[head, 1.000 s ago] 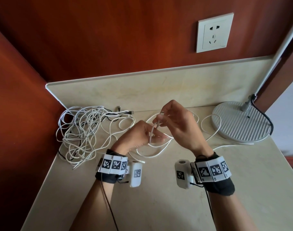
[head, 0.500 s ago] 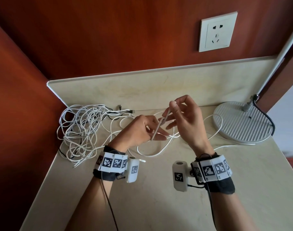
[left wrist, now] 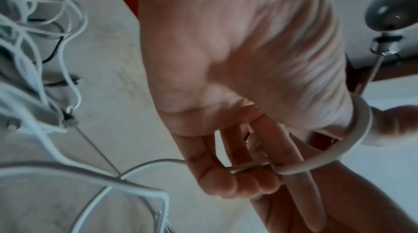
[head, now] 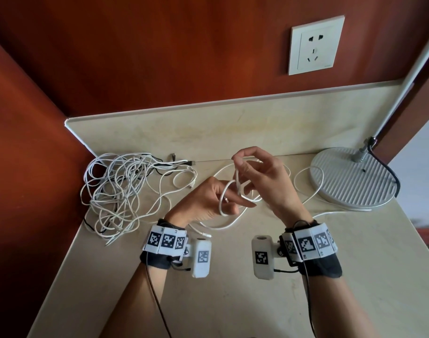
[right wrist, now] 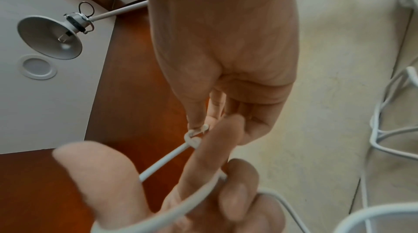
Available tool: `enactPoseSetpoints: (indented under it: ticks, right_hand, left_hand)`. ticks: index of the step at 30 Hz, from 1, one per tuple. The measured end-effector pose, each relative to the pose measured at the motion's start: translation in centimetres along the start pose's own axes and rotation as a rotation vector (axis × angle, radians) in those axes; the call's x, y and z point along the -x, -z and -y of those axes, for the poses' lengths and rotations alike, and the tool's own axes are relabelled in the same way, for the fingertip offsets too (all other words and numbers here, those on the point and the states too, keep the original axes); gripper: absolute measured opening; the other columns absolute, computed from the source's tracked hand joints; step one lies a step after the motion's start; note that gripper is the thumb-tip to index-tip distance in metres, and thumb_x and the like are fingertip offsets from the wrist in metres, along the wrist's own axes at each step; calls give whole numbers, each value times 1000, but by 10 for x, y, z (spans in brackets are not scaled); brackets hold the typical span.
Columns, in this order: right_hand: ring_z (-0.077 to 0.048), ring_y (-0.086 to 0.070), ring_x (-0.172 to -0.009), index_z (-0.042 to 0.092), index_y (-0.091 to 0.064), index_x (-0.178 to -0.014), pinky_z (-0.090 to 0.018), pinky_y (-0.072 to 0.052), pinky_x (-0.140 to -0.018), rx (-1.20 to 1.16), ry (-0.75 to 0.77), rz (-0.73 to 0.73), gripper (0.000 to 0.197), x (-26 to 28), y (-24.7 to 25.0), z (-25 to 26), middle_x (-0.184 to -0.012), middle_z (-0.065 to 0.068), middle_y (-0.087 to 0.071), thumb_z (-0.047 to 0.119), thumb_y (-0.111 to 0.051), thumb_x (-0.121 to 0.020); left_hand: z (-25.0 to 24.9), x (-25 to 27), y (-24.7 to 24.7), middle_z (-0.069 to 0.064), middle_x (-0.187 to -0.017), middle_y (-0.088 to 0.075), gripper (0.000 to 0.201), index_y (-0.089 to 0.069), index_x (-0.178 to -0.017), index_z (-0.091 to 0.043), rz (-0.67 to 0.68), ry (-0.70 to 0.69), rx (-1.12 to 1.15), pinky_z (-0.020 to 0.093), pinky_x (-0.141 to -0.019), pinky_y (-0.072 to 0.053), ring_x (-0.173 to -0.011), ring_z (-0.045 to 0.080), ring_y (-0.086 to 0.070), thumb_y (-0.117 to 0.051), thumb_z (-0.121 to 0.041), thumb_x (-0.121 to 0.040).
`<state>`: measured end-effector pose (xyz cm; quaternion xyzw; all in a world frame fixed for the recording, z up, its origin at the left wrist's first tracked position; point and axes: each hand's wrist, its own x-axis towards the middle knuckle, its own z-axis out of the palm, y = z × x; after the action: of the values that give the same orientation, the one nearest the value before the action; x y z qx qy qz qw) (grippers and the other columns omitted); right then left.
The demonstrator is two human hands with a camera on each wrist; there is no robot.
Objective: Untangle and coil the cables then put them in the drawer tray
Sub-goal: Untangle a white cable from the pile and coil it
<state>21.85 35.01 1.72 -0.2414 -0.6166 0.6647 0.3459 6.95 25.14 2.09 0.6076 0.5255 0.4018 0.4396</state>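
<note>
Head view: two bare hands are raised above a pale beige stone surface (head: 233,301), working one thin white round cable (head: 223,203). The left hand (head: 206,201) has its fingers curled around a small loop of that cable. The right hand (head: 260,179), just beside and slightly above it, pinches the cable's upper stretch between thumb and fingertip. In the right wrist view, a tiny tight knot (right wrist: 192,138) sits right at that pinch.

The cable looks light, soft and limp, with a smooth sheath likely to slide through a loose hold. It bends freely and would not keep a shape unless held. A sensible place to hold is close on either side of the knot, pinching gently, since a hard pull would probably tighten it. For coiling, loops gathered in the curled left hand should hold.

From the hands, the cable trails down in wide curves onto the surface below and beyond the fingers. To the left of the left hand lies a loose tangled heap of white cables with a black strand (head: 120,191). To the right of the right hand stands a round grey ribbed lamp base (head: 350,184). No drawer tray is visible.
</note>
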Motion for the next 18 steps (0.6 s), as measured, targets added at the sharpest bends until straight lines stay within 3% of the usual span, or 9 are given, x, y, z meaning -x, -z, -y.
enactPoseSetpoints:
  ticks: [4,7,10,13,16,18]
  right_hand:
    - [-23,-60,-61,12,-69,-115,-30,-52,-56,4,41,18,18,0,-2,1,-68,-8,-65,23,-69,-100]
    - [-26,-62,-63,14,-71,-121,-33,-54,-61,44,63,57,21,0,-2,0,-76,-15,-68,17,-68,-100]
    - [-28,-71,-91,14,-68,-127,-49,-61,-86,62,23,81,25,0,0,-5,-104,-18,-73,21,-62,-104]
    - [-24,-70,-115,15,-66,-127,-54,-52,-106,102,-137,217,35,1,2,-12,-118,-9,-74,38,-48,-108]
    - [-15,-70,-113,14,-73,-112,-42,-46,-112,217,-156,376,47,6,1,-13,-110,-3,-77,44,-37,-111]
    - [-18,-70,-95,11,-72,-94,-47,-49,-104,311,-78,423,52,5,1,-14,-92,-6,-76,47,-38,-111]
  left_hand:
    - [5,2,-9,-6,-73,-59,101,-72,-111,12,-119,-39,146,14,-69,-40,-70,1,-51,-60,-81,-72]
    - [12,4,-15,0,-75,-62,85,-82,-99,-7,-186,-41,318,21,-57,-39,-66,8,-52,-60,-84,-69]
    - [17,5,-15,-2,-76,-64,76,-83,-80,-17,-222,-17,530,19,-57,-39,-66,9,-53,-63,-88,-62]
    - [17,5,-10,-5,-72,-60,78,-83,-80,-21,-282,-8,681,17,-55,-36,-64,7,-48,-64,-92,-55]
    - [15,6,-2,-5,-74,-65,77,-85,-89,-23,-331,-55,819,15,-49,-37,-59,5,-48,-73,-88,-49]
    - [14,8,7,-5,-78,-69,81,-85,-89,-23,-392,-57,839,15,-45,-35,-54,3,-46,-76,-88,-42]
